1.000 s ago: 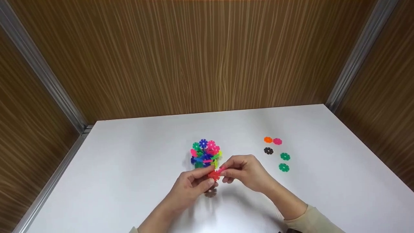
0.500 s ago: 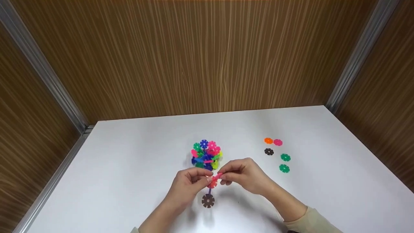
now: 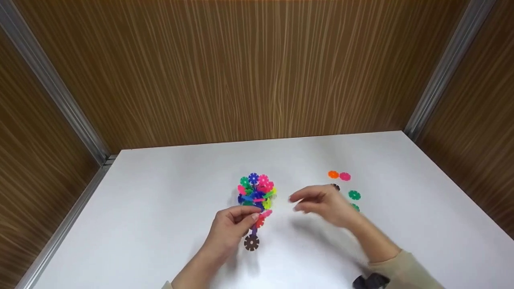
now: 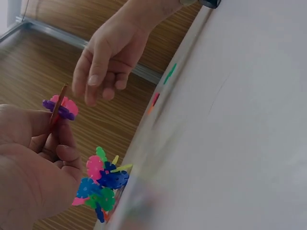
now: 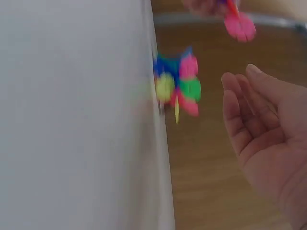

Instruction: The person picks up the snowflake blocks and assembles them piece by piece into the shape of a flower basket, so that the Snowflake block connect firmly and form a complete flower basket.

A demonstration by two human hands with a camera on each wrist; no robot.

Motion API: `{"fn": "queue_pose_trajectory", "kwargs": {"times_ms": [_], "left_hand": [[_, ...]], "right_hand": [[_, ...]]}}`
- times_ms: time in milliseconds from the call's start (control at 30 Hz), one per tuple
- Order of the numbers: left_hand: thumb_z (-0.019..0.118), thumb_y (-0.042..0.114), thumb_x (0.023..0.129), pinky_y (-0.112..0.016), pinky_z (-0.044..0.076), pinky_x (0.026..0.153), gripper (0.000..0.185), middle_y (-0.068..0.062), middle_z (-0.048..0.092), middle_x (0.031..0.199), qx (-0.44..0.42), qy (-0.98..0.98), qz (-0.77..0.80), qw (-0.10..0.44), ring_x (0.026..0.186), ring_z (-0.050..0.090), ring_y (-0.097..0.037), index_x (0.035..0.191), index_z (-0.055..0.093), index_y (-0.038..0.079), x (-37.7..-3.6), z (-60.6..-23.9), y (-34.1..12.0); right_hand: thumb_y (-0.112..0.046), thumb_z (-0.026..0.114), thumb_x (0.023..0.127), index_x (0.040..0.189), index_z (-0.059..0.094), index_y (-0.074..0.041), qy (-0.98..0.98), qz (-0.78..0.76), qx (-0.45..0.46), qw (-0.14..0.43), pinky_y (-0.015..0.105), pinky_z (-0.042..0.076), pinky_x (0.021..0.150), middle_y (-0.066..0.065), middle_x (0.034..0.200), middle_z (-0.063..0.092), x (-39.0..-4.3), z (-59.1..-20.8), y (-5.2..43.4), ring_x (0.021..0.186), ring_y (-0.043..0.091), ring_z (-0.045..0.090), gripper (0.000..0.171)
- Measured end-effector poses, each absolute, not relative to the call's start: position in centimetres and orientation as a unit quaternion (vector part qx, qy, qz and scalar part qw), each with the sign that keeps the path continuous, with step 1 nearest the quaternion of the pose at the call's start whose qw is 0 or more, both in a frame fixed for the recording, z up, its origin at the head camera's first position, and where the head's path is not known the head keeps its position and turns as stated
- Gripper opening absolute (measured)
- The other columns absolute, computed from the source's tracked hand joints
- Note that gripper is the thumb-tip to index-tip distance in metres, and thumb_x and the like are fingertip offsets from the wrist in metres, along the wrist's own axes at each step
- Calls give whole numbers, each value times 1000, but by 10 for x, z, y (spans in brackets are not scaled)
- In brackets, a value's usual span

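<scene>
The right hand (image 3: 331, 206) had let go of the pink disc (image 3: 266, 214) that it pinched half a second earlier and had drawn away to the right, its grip now apart, thumb and fingertips separated. From the head view it partly covered the black disc (image 3: 337, 187) and the lower green disc (image 3: 356, 208), both fully seen before. The left hand (image 3: 229, 230) kept its grip clamped on the joined piece (image 3: 260, 222), which was held above the surface (image 3: 168, 208) on the person's side of the cluster (image 3: 257, 194); its brown disc (image 3: 247, 242) had shifted slightly left. More of a dark object (image 3: 375, 280) showed beside the right sleeve (image 3: 403, 271).

The joined piece showed at least four discs: one pink, one red, one purple, one brown. Five loose discs lay at the right, unmoved: one orange (image 3: 333, 174), one bright pink (image 3: 345, 176), one black, two green. One many-coloured cluster stood on the surface, its discs overlapping too much to count.
</scene>
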State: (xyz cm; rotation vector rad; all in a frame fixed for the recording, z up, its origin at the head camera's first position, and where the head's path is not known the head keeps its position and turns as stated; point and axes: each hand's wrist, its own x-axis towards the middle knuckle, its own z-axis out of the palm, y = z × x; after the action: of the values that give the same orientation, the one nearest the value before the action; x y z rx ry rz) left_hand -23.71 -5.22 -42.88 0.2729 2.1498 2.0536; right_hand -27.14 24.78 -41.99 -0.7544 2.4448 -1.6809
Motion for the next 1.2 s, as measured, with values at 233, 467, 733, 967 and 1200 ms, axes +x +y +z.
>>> {"fn": "queue_pose_trajectory", "kwargs": {"times_ms": [233, 467, 733, 967, 1200], "left_hand": [[76, 13, 99, -19, 51, 65, 24, -3, 77, 99, 75, 711, 695, 76, 80, 60, -11, 120, 78, 1, -238, -429, -52], [77, 13, 99, -19, 50, 62, 23, -3, 77, 97, 65, 711, 696, 80, 77, 59, -11, 119, 78, 2, -237, -431, -53], [77, 12, 99, -20, 55, 68, 24, -4, 78, 101, 66, 701, 704, 91, 83, 65, -11, 119, 78, 0, -236, -432, -50], [77, 13, 99, -20, 53, 66, 24, -3, 77, 100, 70, 705, 700, 88, 80, 62, -12, 119, 78, 2, -236, -430, -48], [79, 12, 97, -19, 51, 63, 24, -3, 77, 97, 82, 698, 706, 86, 78, 61, -10, 118, 78, 1, -236, -429, -49]], "right_hand": [[-9, 79, 96, 122, 78, -5, 861, -487, -143, 29, 23, 58, 85, 16, 122, 75, -280, -433, 353, 102, 19, 69, 26], [-10, 84, 91, 123, 79, -9, 898, -426, -95, 59, 23, 55, 80, 10, 119, 73, -278, -447, 384, 101, 25, 60, 32], [-12, 87, 88, 123, 79, -14, 916, -393, -75, 31, 23, 54, 82, 8, 125, 72, -272, -449, 390, 104, 27, 58, 36], [-10, 87, 87, 116, 80, -13, 921, -381, -67, 42, 24, 56, 80, 8, 115, 71, -270, -447, 390, 101, 28, 58, 30], [-12, 83, 92, 102, 77, -9, 885, -442, -137, 53, 25, 54, 71, 7, 93, 69, -266, -436, 349, 85, 24, 61, 12]]}}
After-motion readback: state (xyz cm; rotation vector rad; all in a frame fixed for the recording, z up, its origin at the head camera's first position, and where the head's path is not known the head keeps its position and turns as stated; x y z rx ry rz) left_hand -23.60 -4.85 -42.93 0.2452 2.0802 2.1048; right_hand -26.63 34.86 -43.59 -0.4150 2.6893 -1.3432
